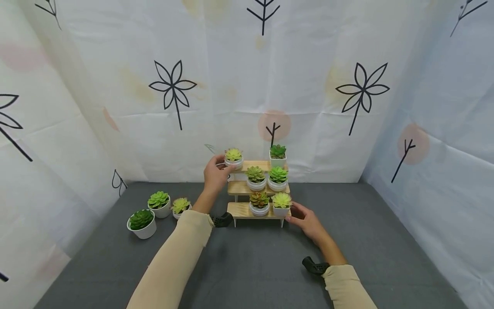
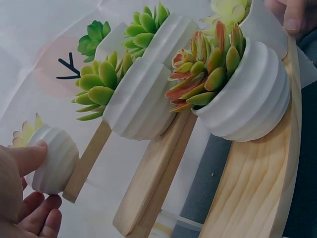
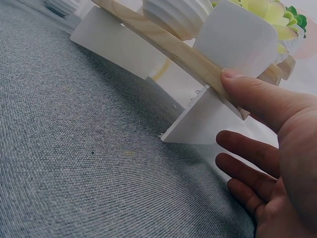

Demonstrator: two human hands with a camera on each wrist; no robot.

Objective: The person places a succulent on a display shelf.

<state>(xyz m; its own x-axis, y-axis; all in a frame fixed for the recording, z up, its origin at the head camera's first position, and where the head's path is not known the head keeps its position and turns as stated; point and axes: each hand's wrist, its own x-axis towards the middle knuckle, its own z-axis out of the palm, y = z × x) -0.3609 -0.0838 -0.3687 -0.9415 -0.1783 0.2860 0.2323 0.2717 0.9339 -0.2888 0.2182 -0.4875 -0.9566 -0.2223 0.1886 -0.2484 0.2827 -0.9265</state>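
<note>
A three-tier wooden shelf (image 1: 241, 209) stands at the middle of the grey mat. My left hand (image 1: 220, 165) grips a white ribbed pot (image 1: 233, 162) with a yellow-green succulent, and the pot sits at the left end of the top tier. In the left wrist view the thumb and fingers (image 2: 29, 156) curl round that pot (image 2: 54, 158) at the end of the top plank (image 2: 86, 161). My right hand (image 1: 295, 213) is at the right end of the bottom tier. Its thumb (image 3: 247, 89) presses the board's edge (image 3: 173, 47), and the fingers hang relaxed below.
Several potted succulents fill the shelf: one square pot (image 1: 278, 157) on top, two (image 1: 256, 179) on the middle tier, two (image 1: 281, 204) on the bottom. Three more pots (image 1: 143, 223) stand on the mat at the left. Patterned curtains (image 1: 308, 86) close in the back and sides.
</note>
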